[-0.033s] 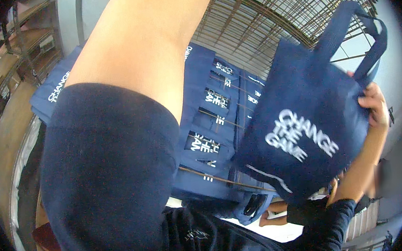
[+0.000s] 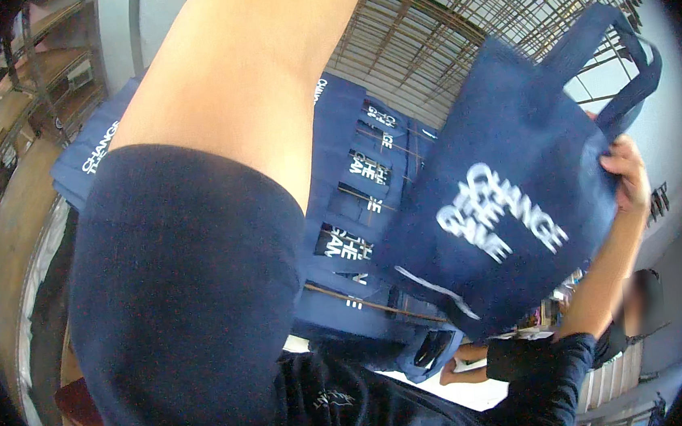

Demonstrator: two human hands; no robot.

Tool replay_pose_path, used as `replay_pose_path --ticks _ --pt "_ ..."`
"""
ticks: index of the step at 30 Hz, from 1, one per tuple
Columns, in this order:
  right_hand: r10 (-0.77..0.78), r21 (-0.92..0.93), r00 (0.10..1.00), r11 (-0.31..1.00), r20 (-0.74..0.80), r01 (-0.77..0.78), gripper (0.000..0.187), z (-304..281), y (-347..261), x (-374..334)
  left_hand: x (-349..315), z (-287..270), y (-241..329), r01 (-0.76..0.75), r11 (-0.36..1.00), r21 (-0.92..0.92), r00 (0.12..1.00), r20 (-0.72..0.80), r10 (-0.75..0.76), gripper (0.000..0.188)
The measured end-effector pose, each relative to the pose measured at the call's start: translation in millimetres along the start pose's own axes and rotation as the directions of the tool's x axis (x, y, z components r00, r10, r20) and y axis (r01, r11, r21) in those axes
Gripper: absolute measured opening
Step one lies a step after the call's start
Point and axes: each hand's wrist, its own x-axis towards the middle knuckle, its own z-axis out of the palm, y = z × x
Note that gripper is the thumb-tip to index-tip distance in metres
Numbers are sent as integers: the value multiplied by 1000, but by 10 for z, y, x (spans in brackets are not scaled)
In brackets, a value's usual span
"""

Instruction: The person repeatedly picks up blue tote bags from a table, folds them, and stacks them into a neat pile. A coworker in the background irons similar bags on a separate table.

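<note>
A dark blue tote bag (image 2: 505,142) with white lettering hangs in front of me on the right, tilted, its two handles looping up at its top right. My right hand (image 2: 628,176) is closed on the bag's right edge, just below the handles. The bag's print is smeared by motion. My left arm (image 2: 220,85), in a black sleeve, rises large across the left half and leaves over the top edge. Its hand is out of view.
Stacked dark blue bags (image 2: 335,144) with white print lie in rows behind my arm. A metal grid (image 2: 453,8) spans the top. Shelves (image 2: 23,200) line the far left. At lower right a co-worker (image 2: 612,343) in black has a hand (image 2: 456,372) by another blue bag (image 2: 434,349).
The tote bag and my right hand have shifted a little to the left. More of the co-worker shows below my right arm. My left arm looks nearly unchanged.
</note>
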Motion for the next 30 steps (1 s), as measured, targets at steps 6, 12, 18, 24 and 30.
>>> replay_pose_path --ticks 6,12,18,24,30 --pt "112 412 894 907 -434 86 17 278 2019 743 -9 -70 36 69 997 45 996 49 -71 119" --pt "470 745 809 664 -353 -61 8 894 3427 1230 -49 -36 59 46 998 46 999 9 -47 116" --pt "593 717 701 676 -396 -168 11 1024 4130 1638 -85 8 67 44 997 59 999 -31 -42 114" --pt "631 729 671 656 -388 -195 15 1127 4048 1849 -25 -16 78 71 993 91 997 32 -75 113" --pt "632 696 704 663 -324 -276 17 1010 4135 1917 -76 -72 78 73 994 86 995 57 -78 114"
